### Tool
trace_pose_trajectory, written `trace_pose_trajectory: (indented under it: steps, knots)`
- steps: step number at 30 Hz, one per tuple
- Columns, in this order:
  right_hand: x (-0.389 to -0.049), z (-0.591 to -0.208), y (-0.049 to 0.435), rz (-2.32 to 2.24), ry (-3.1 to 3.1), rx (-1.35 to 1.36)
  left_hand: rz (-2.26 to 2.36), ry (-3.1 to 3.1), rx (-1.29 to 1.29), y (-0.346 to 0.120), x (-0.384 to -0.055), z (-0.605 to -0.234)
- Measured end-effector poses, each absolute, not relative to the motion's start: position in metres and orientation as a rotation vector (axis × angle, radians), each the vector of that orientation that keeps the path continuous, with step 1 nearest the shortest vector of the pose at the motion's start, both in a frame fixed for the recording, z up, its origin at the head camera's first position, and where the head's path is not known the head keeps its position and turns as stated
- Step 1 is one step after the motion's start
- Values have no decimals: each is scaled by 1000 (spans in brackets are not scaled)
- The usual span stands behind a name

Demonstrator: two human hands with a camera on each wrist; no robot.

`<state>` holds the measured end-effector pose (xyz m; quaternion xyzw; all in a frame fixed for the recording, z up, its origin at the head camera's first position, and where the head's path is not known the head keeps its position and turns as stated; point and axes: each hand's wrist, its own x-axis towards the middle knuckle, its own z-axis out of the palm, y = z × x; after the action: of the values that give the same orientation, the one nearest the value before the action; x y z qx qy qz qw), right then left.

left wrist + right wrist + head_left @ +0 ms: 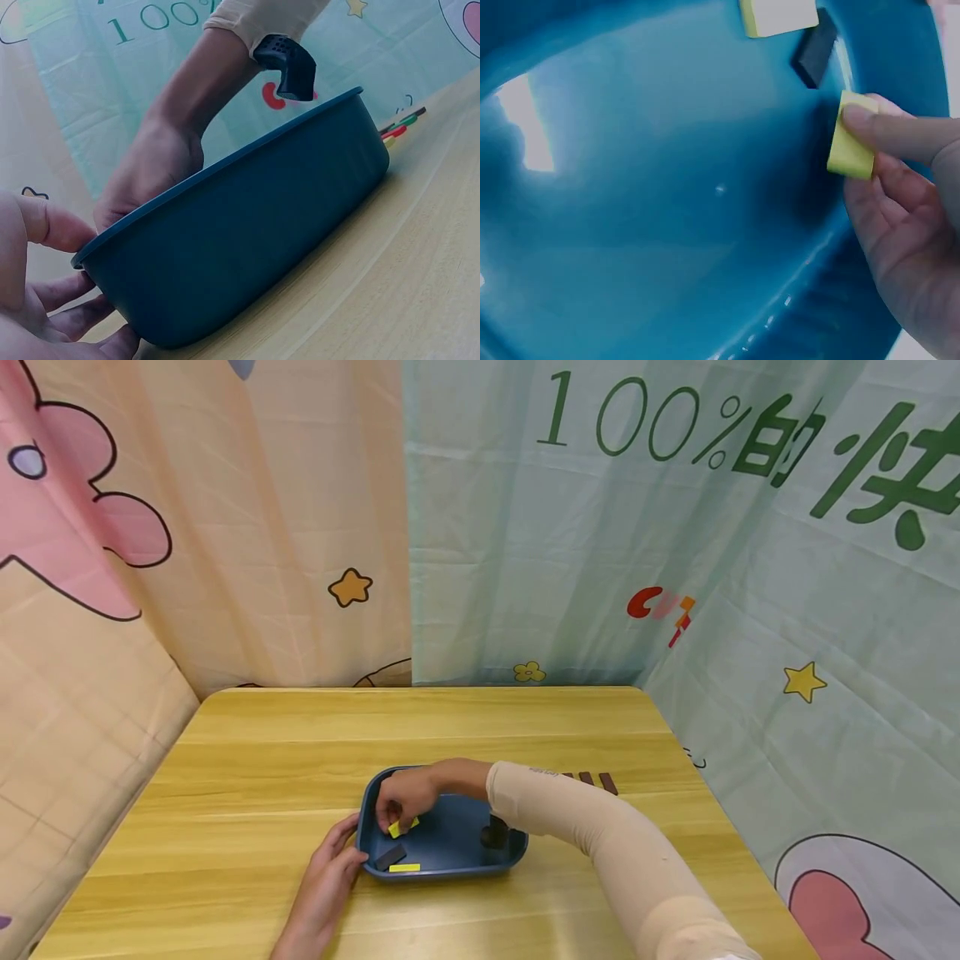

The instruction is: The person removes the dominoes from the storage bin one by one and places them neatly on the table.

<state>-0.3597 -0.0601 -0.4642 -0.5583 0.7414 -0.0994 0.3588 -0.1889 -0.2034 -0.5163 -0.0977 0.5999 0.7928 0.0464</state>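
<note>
A blue plastic basin (457, 875) with rounded corners sits on the wooden table. My left hand (330, 864) holds its left end: in the left wrist view the thumb meets the rim and the other fingers lie against the outer wall. Inside the basin, near its left end, my right hand (408, 795) pinches a small yellow rectangular block (853, 139) between thumb and fingers. Close to it, a black block (815, 49) and another yellow block (405, 867) lie on the basin floor, near the front left corner.
Behind the right forearm, several dark brown strips (608, 783) lie on the table (255, 760). Green, red and yellow pieces (396, 133) show there in the left wrist view. A black device (289, 67) sits on the right wrist. Printed curtains (510, 527) surround the table.
</note>
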Motion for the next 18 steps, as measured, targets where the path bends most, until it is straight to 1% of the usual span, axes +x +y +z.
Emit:
trace_pose_trajectory:
  steps: [12, 18]
  knots:
    - [-369, -447, -43, -640, 1754, -1080, 2414, 1835, -294, -203, -189, -515]
    - [-370, -434, -32, -785, 1711, -1095, 2419, 1844, -302, -203, -188, -516]
